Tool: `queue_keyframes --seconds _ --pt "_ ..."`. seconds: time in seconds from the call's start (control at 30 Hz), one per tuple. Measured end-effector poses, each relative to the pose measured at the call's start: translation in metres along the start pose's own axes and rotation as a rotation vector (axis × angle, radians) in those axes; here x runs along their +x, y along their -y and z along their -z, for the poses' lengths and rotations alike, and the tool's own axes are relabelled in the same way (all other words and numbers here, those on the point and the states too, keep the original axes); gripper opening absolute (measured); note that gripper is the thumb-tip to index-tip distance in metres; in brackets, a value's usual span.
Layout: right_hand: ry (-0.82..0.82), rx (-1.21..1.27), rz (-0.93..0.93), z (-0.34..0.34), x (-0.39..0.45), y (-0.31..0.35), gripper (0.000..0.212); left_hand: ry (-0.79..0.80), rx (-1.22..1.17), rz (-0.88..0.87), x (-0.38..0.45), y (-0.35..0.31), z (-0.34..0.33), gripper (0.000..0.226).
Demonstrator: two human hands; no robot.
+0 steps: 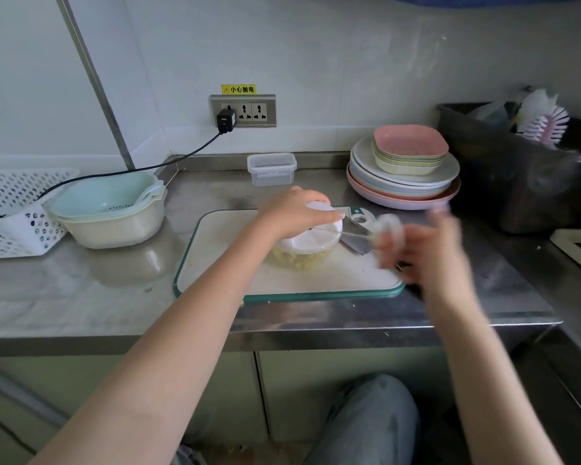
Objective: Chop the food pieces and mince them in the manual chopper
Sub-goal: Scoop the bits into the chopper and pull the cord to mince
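Mincing step: pulling the chopper's cord.

The left hand (294,211) presses curled over the chopper (307,241) lid, pinning it to the cutting board (222,260) on the worktop (81,290). Right of that grip, the blurred right hand (416,253) seems closed on the cord handle (388,226). Yellowish food (299,261) sits beneath. Next I judge: a steady hold and repeated pulls.

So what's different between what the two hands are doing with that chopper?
The left hand rests on top of the chopper, holding its white lid down; the right hand is off to the side, gripping the pull handle. The left hand looks sharp; the right hand is blurred. Both are over the cutting board.
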State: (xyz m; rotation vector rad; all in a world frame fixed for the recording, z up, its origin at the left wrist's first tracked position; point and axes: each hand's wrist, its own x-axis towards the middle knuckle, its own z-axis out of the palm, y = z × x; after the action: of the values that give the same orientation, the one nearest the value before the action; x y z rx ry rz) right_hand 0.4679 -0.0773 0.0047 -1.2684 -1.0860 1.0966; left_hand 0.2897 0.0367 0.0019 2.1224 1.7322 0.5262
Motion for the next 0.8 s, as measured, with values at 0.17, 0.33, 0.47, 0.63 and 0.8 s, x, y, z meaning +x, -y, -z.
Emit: queue_keyframes --seconds 0.17,0.33,0.47,0.63,0.8 --pt "-0.140 -0.121 0.185 -0.022 0.001 -0.015 0.064 0.008 -0.021 0.004 -0.001 0.001 0.002 0.045" --pt "-0.553 0.471 0.180 0.024 0.005 0.000 0.051 -0.001 -0.009 0.003 -0.001 -0.001 0.001 0.045" --pt "0.087 -0.188 0.118 -0.031 0.007 -0.042 0.067 -0.002 -0.046 0.012 -0.002 -0.001 0.001 0.046" --pt "-0.607 0.438 0.211 0.024 0.006 0.000 0.055 0.023 -0.029 0.006 0.000 0.001 0.002 0.048" --pt "-0.206 0.100 0.056 0.001 0.006 -0.015 0.064 0.017 -0.040 0.007 0.001 0.001 0.000 0.047"
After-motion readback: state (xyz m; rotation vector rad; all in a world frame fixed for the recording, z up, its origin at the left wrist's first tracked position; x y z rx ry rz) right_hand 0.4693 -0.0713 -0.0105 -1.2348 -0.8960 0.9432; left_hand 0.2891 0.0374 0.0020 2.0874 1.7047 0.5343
